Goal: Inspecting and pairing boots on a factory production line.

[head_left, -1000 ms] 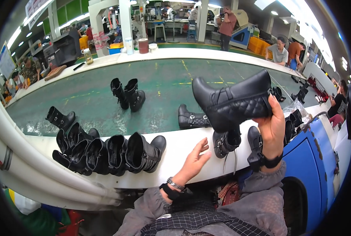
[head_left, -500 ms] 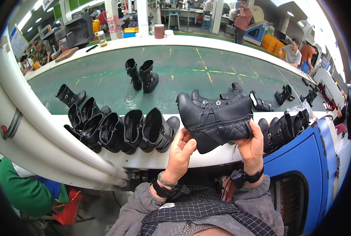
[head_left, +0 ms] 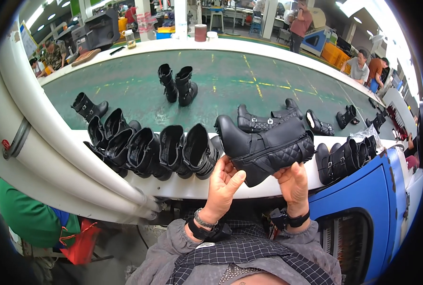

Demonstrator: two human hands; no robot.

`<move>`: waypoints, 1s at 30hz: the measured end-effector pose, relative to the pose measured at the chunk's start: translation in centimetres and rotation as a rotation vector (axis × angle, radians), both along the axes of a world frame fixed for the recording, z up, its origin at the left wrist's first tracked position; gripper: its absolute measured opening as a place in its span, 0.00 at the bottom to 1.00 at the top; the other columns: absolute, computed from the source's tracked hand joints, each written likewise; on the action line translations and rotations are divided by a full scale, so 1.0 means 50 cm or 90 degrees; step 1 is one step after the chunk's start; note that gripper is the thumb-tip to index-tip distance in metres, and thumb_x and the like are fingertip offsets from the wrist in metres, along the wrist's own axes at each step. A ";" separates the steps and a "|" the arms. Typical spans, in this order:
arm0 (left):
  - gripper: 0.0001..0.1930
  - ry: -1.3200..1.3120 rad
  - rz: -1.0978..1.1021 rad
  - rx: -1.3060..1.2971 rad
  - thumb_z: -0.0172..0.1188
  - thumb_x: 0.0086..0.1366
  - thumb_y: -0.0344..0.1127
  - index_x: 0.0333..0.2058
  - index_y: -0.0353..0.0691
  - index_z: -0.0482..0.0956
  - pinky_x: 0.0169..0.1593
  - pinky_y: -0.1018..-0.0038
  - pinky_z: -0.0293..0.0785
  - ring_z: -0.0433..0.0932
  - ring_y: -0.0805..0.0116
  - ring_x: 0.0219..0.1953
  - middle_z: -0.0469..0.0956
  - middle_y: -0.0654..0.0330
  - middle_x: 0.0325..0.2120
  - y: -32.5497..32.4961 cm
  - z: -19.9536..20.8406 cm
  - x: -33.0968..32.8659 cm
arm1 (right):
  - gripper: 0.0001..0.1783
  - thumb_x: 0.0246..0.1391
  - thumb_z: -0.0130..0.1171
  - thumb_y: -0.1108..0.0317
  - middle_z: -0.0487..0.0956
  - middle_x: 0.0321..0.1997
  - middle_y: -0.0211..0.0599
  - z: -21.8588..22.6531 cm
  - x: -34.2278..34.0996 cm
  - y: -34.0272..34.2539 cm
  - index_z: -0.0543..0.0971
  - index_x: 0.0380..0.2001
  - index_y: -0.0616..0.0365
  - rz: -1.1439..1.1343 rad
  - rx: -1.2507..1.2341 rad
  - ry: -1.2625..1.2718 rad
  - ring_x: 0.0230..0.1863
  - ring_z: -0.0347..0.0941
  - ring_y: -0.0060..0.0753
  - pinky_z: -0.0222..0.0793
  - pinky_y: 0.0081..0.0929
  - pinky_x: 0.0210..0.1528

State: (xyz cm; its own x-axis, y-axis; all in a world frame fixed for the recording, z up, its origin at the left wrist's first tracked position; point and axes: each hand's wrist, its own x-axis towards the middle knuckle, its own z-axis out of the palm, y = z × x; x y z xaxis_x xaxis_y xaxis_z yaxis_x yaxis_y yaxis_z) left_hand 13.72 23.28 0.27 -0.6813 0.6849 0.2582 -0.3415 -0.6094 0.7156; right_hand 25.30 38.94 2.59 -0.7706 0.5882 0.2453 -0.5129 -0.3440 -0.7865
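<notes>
A black boot (head_left: pixel 268 146) with a quilted shaft, straps and a long zip lies sideways in the air before me. My left hand (head_left: pixel 225 183) grips it from below near the heel, thumb toward me. Under the quilted shaft, my right hand (head_left: pixel 293 184) has its fingers bent against the leather; the fingertips are partly hidden. Left of my hands, several black boots (head_left: pixel 172 147) stand in a row on the white ledge (head_left: pixel 197 188), openings facing me. Another buckled boot (head_left: pixel 254 121) lies just beyond the held one.
Across the ledge runs a green conveyor belt (head_left: pixel 135 76) with an upright boot pair (head_left: pixel 185 88) and other boots. More boots (head_left: pixel 337 161) stand at right beside a blue machine (head_left: pixel 349 194). White pipes (head_left: pixel 64 152) curve along my left. Other people work farther off.
My right hand has slid from the shaft's top edge to its underside. The boot has shifted slightly right, with the shaft end tilted a little higher. The whole view has turned slightly.
</notes>
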 end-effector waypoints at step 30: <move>0.33 -0.342 -0.879 -0.009 0.63 0.59 0.32 0.61 0.38 0.58 0.66 0.65 0.59 0.59 0.63 0.64 0.67 0.55 0.56 0.080 -0.213 -0.200 | 0.17 0.47 0.62 0.67 0.76 0.54 0.25 -0.110 -0.023 -0.207 0.79 0.43 0.44 -0.347 0.955 0.016 0.58 0.66 0.31 0.54 0.32 0.65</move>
